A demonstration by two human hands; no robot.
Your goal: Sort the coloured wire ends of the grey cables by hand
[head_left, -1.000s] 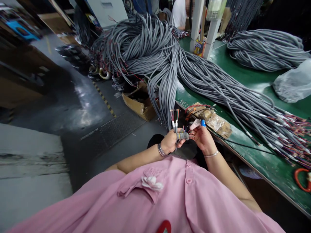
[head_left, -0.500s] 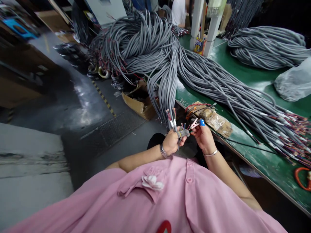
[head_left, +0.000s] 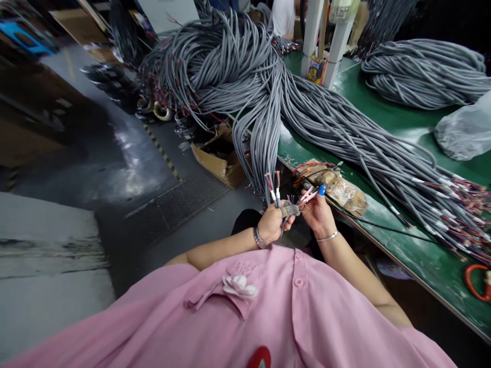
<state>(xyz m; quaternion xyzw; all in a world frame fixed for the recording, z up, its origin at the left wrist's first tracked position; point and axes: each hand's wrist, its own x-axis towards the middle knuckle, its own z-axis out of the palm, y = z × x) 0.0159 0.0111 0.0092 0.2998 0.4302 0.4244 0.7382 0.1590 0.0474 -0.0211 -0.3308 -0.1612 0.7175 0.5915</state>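
My left hand is closed around grey cables. A grey cloth sleeve with a yellowish band covers one of its digits. Above the fist, two cable ends stand up with white bands and thin coloured wires fanned out. More thin wires stick out between my hands. My right hand, with a blue cover on the thumb, pinches a pale pink, clip-like tool. Its tip is close to the wires by my left hand; whether they touch, I cannot tell.
Long bundles of grey cable drape over the green table. A taped block lies at its near edge, and orange-handled scissors or pliers lie at right. An open cardboard box stands on the floor. Another person is at the back.
My right hand has turned slightly, the pink clip-like tool tilting with its blue-covered thumb a little higher. My left hand keeps its hold on the cables.
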